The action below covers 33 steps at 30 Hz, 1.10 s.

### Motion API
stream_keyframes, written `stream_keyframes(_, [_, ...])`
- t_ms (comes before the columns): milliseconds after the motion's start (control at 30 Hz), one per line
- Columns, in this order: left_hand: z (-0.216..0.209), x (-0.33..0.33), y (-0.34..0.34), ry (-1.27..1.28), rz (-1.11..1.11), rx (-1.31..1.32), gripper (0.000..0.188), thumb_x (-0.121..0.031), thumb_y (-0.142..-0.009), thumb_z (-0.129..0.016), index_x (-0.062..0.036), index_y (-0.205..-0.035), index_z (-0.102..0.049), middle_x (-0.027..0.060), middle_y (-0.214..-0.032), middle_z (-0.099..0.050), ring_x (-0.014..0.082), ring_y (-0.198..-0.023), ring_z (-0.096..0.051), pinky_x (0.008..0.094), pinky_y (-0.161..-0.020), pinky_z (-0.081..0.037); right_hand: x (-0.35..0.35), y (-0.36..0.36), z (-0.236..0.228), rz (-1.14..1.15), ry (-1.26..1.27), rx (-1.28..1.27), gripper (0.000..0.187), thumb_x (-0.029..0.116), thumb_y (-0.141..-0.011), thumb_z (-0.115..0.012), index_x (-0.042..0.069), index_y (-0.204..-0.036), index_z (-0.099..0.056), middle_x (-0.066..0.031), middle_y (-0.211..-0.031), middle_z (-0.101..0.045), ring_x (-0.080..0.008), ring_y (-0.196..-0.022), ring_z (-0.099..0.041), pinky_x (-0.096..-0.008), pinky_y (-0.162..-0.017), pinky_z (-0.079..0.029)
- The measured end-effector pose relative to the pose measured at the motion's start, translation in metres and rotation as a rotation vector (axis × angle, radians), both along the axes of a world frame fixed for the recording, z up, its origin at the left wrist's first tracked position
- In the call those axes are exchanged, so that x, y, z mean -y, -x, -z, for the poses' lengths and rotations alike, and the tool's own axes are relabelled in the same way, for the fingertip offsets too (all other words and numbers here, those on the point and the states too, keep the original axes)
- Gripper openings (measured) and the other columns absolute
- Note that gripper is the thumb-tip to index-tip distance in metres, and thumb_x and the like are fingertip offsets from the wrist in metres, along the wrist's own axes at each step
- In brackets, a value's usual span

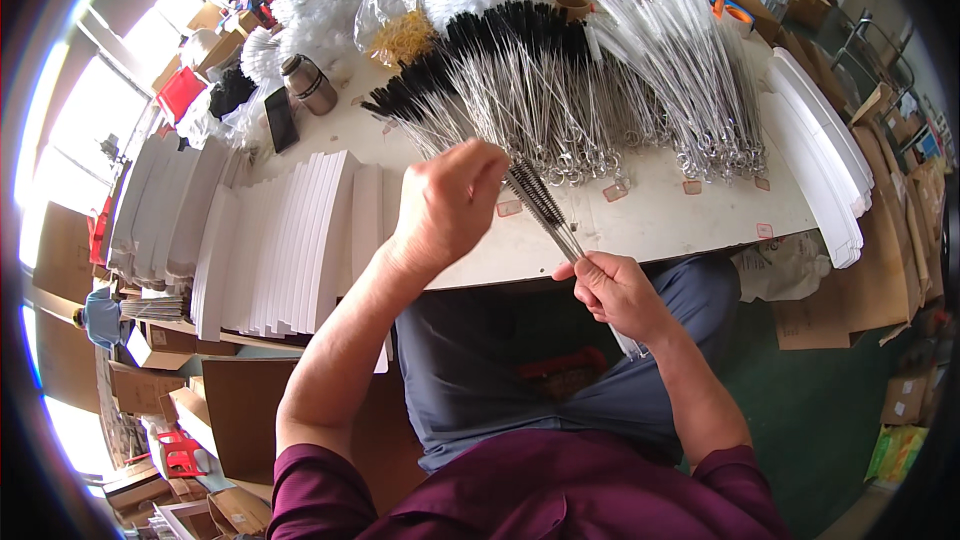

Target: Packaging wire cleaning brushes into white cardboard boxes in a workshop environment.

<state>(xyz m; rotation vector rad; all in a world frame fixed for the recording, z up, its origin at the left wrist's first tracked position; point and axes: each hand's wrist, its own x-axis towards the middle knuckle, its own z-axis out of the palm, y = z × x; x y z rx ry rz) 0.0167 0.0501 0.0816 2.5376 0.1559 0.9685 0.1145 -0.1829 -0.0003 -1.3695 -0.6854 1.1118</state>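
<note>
My right hand is closed round the wire handles of a small bunch of straw brushes. Their dark bristled ends slant up and left over the table's front edge, and the handle ends come out below the hand. At the bristled tips, my left hand is curled closed with its back toward me. Its fingertips are hidden, so whatever it grips does not show. Beyond both hands, many black-bristled brushes lie fanned out with their looped wire ends toward me. White-bristled brushes lie to their right.
White flat cartons stand in rows at the left; more white cartons lie at the right edge. A flask and a dark phone are at the back left. Behind the brushes are yellow rubber bands and orange tape.
</note>
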Motion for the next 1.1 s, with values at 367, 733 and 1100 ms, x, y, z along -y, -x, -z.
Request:
stream_keyframes(367, [0.028,0.006,0.057,-0.241,-0.022,-0.070,0.020,-0.009,-0.083,-0.079,-0.0029,-0.099,-0.069,0.0130,-0.087,-0.071,0.0307,-0.074,-0.071,0.0385,-0.064,-0.057,-0.003,0.007,0.010,0.024,0.047,0.087,0.039,0.032,-0.111,-0.051,0.001,-0.100,-0.072,0.0069,-0.066,-0.043,-0.0021,-0.060,-0.038,-0.0216,-0.054,-0.032])
stream_keyframes(733, [0.055,-0.020,0.143,0.025,-0.889,-0.945,0.057,-0.048,-0.088,-0.075,0.0082,-0.092,-0.067,0.0276,-0.085,-0.072,0.0419,-0.087,-0.073,0.0491,-0.078,-0.057,-0.008,0.010,0.020,-0.034,0.043,0.123,0.044,0.039,-0.111,-0.048,0.002,-0.098,-0.069,0.0092,-0.061,-0.038,0.0004,-0.050,-0.031,-0.0194,-0.043,-0.026])
stream_keyframes(1100, [0.065,-0.033,0.166,1.129,-0.500,-0.382,0.042,-0.034,-0.095,-0.057,0.0062,-0.095,-0.067,0.0183,-0.077,-0.069,0.0261,-0.073,-0.070,0.0383,-0.069,-0.059,-0.008,0.023,0.015,-0.046,0.113,0.122,0.043,0.035,-0.111,-0.051,0.000,-0.095,-0.071,0.0074,-0.063,-0.040,-0.0031,-0.058,-0.034,-0.0239,-0.051,-0.030])
